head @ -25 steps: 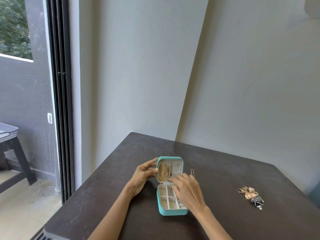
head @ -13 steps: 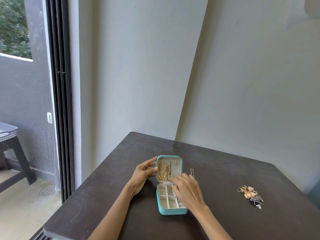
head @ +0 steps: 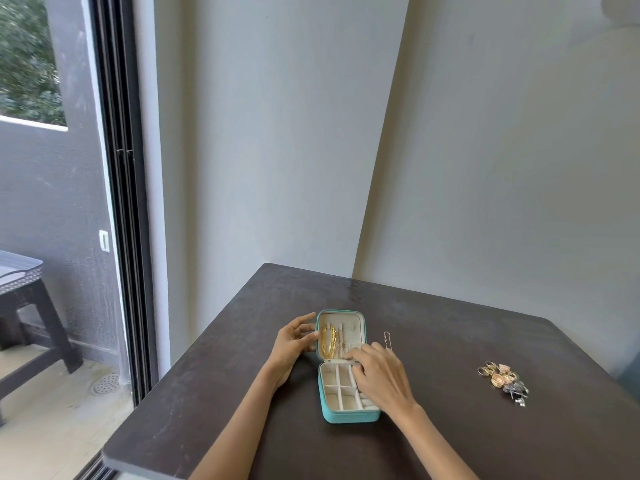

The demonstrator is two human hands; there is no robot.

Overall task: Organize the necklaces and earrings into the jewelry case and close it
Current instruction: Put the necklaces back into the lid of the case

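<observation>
Head view: left hand (head: 294, 341) steadies the open jewelry case (head: 346, 368), gold necklace (head: 328, 341) inside; right hand (head: 377, 372) fingers curled there, hold unclear. Earrings (head: 504, 379) lie well right, unpacked.

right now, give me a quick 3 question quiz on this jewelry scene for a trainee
1. True or false: the jewelry case is closed.
2. Which hand touches the lid's outer edge? A) left hand B) right hand
3. Fill in: the earring pile lies on the table to the ____ of the case.

Key
1. False: it lies open, a gold necklace in the lid.
2. A; the right hand's fingertips sit at the lid's lower part by the hinge.
3. Right, apart from the case; a thin chain lies closer.
</observation>
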